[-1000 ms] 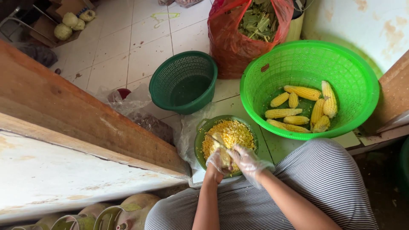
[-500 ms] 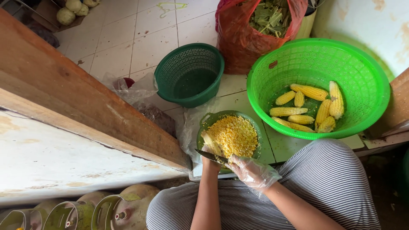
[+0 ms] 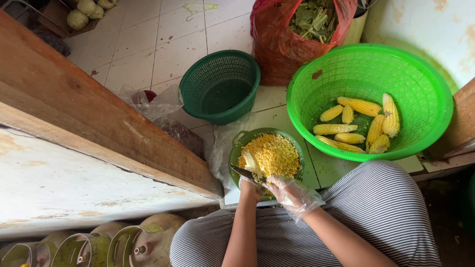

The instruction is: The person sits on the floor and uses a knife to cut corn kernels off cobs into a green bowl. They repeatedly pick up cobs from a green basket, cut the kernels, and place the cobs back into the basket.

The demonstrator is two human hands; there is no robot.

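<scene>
tight working corner. long wooden plank edge [image 3: 99,123] runs diagonally along the person's left, ending just beside the small green bowl [image 3: 236,148]. striped lap [image 3: 386,212] closes the near side. big bright-green basket [image 3: 420,94] crowds the right, its rim near the bowl; dark green basket [image 3: 220,86] sits just beyond the bowl, red bag of husks [image 3: 277,44] behind and touching both baskets' zone. open tile floor [image 3: 163,39] only farther out, upper left. clear plastic bags [image 3: 153,106] lie between plank and dark basket.

bowl heaped with cut corn kernels [image 3: 274,155], directly ahead of both hands, at the near rim.

left hand [image 3: 251,188] bare, closed on a knife [image 3: 242,173]; blade points left across the bowl's near edge. right hand [image 3: 292,193] in clear plastic glove, fingers curled at the bowl's near rim, touching the left hand; whether it grips anything cannot be told. a pale piece of cob [image 3: 251,162] stands in the kernels just above the blade.

whole corn cobs [image 3: 356,123] lie in the big basket, well apart from hands.
</scene>
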